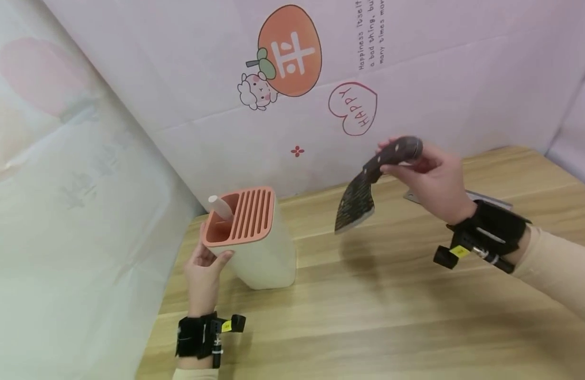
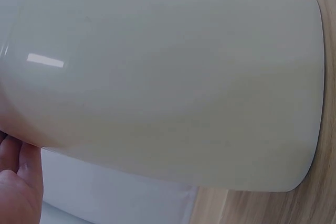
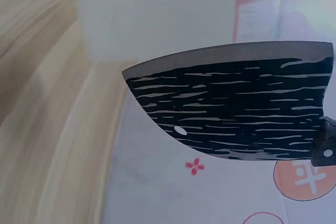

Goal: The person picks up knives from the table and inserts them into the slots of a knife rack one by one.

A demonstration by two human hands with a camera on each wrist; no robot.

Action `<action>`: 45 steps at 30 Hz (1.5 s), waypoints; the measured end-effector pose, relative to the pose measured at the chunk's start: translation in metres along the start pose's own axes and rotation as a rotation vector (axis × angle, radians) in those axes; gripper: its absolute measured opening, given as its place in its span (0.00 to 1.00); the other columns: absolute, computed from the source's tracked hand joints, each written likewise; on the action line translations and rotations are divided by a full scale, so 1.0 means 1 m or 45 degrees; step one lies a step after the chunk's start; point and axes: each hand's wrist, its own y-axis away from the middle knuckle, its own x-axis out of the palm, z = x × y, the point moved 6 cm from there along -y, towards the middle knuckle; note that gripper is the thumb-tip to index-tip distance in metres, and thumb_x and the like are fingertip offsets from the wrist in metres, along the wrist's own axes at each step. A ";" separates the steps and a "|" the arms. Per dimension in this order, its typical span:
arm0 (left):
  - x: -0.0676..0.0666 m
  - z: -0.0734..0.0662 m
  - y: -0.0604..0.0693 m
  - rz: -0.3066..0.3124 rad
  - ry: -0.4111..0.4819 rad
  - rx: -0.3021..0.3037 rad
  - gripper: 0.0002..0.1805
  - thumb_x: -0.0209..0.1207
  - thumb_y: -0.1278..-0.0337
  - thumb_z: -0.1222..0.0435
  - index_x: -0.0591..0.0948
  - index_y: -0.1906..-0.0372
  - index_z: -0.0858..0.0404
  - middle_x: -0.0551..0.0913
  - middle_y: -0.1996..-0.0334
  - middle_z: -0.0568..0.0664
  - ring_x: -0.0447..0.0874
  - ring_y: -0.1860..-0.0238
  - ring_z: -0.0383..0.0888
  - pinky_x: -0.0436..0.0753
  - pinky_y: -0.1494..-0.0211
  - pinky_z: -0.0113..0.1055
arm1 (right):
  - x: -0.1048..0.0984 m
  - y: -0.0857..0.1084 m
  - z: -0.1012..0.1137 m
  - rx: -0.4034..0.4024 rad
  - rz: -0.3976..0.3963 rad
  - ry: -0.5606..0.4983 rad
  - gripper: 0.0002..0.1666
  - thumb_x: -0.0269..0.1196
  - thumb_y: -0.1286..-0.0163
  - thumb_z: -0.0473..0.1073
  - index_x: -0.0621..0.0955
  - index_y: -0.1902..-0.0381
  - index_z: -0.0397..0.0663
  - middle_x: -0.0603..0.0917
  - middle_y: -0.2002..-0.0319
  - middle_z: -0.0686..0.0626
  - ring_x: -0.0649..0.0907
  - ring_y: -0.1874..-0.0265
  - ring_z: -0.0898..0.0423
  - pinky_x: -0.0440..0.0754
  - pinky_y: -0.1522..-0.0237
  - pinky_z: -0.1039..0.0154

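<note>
My right hand [image 1: 437,179] grips the dark handle [image 1: 397,152] of a broad kitchen knife, held in the air with its blade [image 1: 355,206] pointing down and left. The right wrist view shows that blade [image 3: 231,106] close up, black with pale streaks, a small hole and a plain grey edge. At the left stands a cream knife holder [image 1: 269,261] with an orange slotted top. My left hand [image 1: 204,272] holds its upper left side, thumb on the near wall; the left wrist view shows fingers [image 2: 26,171] against the holder's wall [image 2: 173,87].
A white rod-like handle [image 1: 221,207] leans in the holder's open compartment, beside the slots [image 1: 252,214]. Behind my right wrist a flat metal piece [image 1: 489,199] lies on the wooden table [image 1: 368,327], partly hidden. A printed white sheet [image 1: 202,79] hangs behind the table.
</note>
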 end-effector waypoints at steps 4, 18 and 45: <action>0.002 0.004 -0.001 0.028 0.019 0.005 0.42 0.64 0.36 0.79 0.61 0.21 0.62 0.69 0.26 0.55 0.76 0.34 0.42 0.79 0.36 0.31 | 0.008 -0.012 -0.007 0.197 -0.162 -0.219 0.20 0.68 0.36 0.22 0.83 0.45 0.27 0.88 0.49 0.41 0.87 0.50 0.53 0.85 0.47 0.66; 0.008 0.009 -0.004 0.067 0.027 0.012 0.43 0.63 0.36 0.79 0.59 0.19 0.62 0.70 0.27 0.57 0.76 0.34 0.42 0.78 0.36 0.30 | 0.064 -0.074 0.017 0.426 -0.315 -0.652 0.19 0.64 0.32 0.22 0.83 0.43 0.32 0.85 0.45 0.38 0.82 0.41 0.45 0.83 0.42 0.55; -0.017 0.007 0.010 -0.009 0.055 0.027 0.41 0.61 0.34 0.80 0.60 0.20 0.63 0.65 0.24 0.58 0.72 0.30 0.41 0.77 0.35 0.30 | 0.235 -0.125 -0.003 0.598 0.427 -0.250 0.29 0.70 0.32 0.31 0.79 0.33 0.39 0.86 0.43 0.43 0.86 0.47 0.58 0.85 0.47 0.66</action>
